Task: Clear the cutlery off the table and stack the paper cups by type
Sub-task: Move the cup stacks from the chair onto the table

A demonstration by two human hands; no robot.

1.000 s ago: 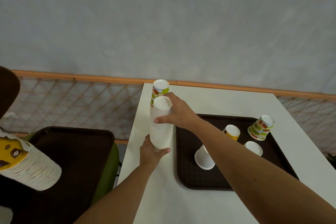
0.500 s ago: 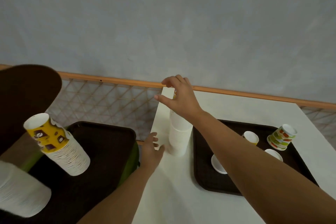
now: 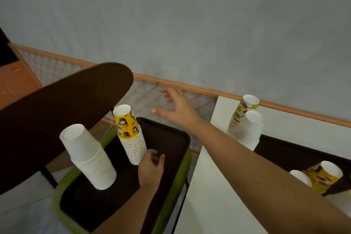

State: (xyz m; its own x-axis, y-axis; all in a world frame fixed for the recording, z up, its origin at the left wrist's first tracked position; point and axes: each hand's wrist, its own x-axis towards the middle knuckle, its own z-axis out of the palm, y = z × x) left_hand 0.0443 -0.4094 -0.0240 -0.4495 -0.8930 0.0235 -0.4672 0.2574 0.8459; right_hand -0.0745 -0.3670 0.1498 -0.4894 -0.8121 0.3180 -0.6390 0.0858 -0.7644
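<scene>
A tall stack of yellow coffee-print cups (image 3: pixel 130 133) and a stack of plain white cups (image 3: pixel 89 156) stand on a dark tray (image 3: pixel 167 138) on a green chair. My left hand (image 3: pixel 151 167) hovers at the base of the yellow stack, fingers curled, holding nothing. My right hand (image 3: pixel 176 104) is open in the air above the gap between chair and table. On the white table (image 3: pixel 212 195) stand a white stack (image 3: pixel 250 133) and behind it a green-patterned stack (image 3: pixel 242 112). At the right edge a yellow cup (image 3: pixel 324 176) and a white cup (image 3: pixel 300 176) lie on a second tray (image 3: pixel 284 150).
A dark chair back (image 3: pixel 57 112) juts in from the left above the white stack. A wooden rail (image 3: pixel 190 86) and mesh fence run along the grey wall behind. The green chair seat (image 3: pixel 182 173) sits close to the table's left edge.
My view has swung left to the chair tray. Both hands let go of the white stack on the table; my left hand moved to the yellow stack and my right hand moved left, open.
</scene>
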